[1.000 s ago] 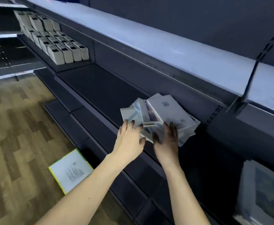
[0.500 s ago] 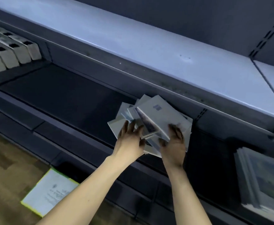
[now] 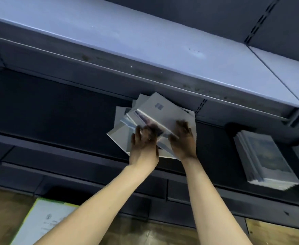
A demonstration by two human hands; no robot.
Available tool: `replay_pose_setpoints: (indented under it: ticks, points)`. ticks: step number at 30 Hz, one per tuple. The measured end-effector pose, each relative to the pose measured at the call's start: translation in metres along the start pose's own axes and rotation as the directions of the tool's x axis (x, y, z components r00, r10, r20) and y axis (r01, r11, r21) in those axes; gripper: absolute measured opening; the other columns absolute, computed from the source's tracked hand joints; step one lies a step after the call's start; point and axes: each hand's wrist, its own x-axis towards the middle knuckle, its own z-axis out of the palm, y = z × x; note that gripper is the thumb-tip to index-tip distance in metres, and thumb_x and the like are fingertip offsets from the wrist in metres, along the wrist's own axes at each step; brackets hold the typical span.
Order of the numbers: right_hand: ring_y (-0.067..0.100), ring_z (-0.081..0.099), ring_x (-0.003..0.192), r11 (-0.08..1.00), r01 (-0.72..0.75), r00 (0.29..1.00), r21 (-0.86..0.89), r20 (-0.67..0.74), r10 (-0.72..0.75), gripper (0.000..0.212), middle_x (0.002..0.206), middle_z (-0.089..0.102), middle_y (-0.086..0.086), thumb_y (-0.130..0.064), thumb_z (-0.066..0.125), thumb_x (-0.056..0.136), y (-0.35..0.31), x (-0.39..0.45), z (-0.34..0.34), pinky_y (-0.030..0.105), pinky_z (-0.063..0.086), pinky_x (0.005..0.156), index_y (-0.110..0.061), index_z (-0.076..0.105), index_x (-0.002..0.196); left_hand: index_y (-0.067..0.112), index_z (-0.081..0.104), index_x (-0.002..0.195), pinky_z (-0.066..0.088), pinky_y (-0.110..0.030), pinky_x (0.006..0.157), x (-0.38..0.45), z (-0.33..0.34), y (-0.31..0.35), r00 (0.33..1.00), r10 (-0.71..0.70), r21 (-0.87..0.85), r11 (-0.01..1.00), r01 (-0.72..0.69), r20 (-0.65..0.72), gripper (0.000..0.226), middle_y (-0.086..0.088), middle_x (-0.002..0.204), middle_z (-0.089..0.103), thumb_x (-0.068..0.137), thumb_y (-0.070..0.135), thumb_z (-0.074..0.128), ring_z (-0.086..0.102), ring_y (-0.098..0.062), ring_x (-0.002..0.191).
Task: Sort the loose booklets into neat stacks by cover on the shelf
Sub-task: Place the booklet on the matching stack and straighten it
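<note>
- Dark metal shelving point(image 3: 60, 103) fills the view, with a pale grey upper shelf board point(image 3: 127, 41) running across the top and wood-patterned flooring point(image 3: 1, 213) showing below.
- Down at the far left on that floor, a white sheet with a yellow-green border point(image 3: 44, 225) lies flat, small print on it too blurred to read.
- Moving in: the left hand point(image 3: 143, 147) is up on the dark shelf, fingers spread and curled over the near left edge of a messy pile of loose pale grey booklets point(image 3: 164, 112). It has hold of the lower booklets, though shadow and blur hide exactly how many.
- The pile sits on the dark shelf just under the front lip of the upper board, covers fanned at different angles, one small dark mark showing on the top cover.
- Right beside it, the right hand point(image 3: 185, 140) lies on the pile's near right corner, thumb tucked under the edge of the top booklets and fingers over them, gripping them.
- Both hands are close together, nearly touching, forearms reaching up from the bottom of the view.
- Off to the right, well apart on the same shelf, a squared-up stack of booklets with a dark picture cover point(image 3: 265, 160) sits by itself.
</note>
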Motion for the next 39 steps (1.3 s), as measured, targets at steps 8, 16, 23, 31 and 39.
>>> replay_pose_setpoints:
  ticks: [8,16,23,31,39]
  points:
    - [0.029,0.068,0.101,0.989,-0.094,0.98,-0.11,-0.186,0.072,0.035,0.112,0.071,0.009,-0.029,0.037,0.107,-0.023,-0.025,-0.025,0.037,0.053,0.08,-0.017,0.057,0.133,0.027,0.013,0.154,0.014,-0.039,0.121,-0.008,0.001,0.005,0.999,-0.014,-0.09,0.996,0.018,0.04,0.065,-0.006,0.161,0.007,0.098,0.03,0.046,0.004,-0.032,0.149]
    - [0.028,0.069,0.082,0.982,-0.055,0.979,0.182,-0.186,0.089,0.035,0.095,0.071,0.007,-0.04,0.033,0.106,-0.031,-0.053,-0.082,0.041,0.057,0.068,-0.022,0.056,0.126,0.028,0.045,0.135,0.036,-0.038,0.088,-0.011,-0.018,0.028,0.99,-0.088,-0.096,0.992,0.077,-0.111,0.038,-0.005,0.127,0.052,0.099,0.033,0.037,0.045,-0.029,0.114]
    - [0.023,0.072,0.091,0.491,-0.197,0.96,0.849,0.065,0.273,0.019,0.108,0.069,0.009,-0.018,0.045,0.106,-0.045,-0.061,-0.079,0.032,0.062,0.064,-0.011,0.057,0.118,0.032,0.039,0.137,0.052,-0.036,0.074,0.008,-0.023,0.032,0.962,-0.271,-0.75,0.633,0.189,0.014,0.072,0.0,0.114,0.06,0.082,0.078,0.035,0.063,-0.021,0.094]
    - [0.013,0.07,0.059,0.573,-0.311,0.943,0.758,0.172,0.285,0.013,0.088,0.073,0.008,-0.027,0.056,0.101,-0.044,-0.068,-0.059,0.026,0.056,0.055,-0.016,0.058,0.108,0.042,0.038,0.129,0.052,-0.033,0.066,0.026,-0.035,0.01,0.967,-0.152,-0.435,0.899,0.048,-0.206,0.038,-0.006,0.124,0.044,0.095,0.034,0.051,0.056,-0.02,0.095]
    - [0.006,0.066,0.066,0.696,-0.431,0.895,0.575,0.371,0.248,0.027,0.096,0.075,0.003,-0.026,0.058,0.099,-0.059,-0.062,-0.021,0.028,0.055,0.068,-0.009,0.061,0.118,0.033,0.046,0.132,0.048,-0.043,0.089,0.081,-0.028,-0.029,0.999,-0.03,-0.116,0.993,0.025,-0.036,0.038,-0.008,0.127,0.053,0.095,0.025,0.045,0.048,-0.031,0.112]
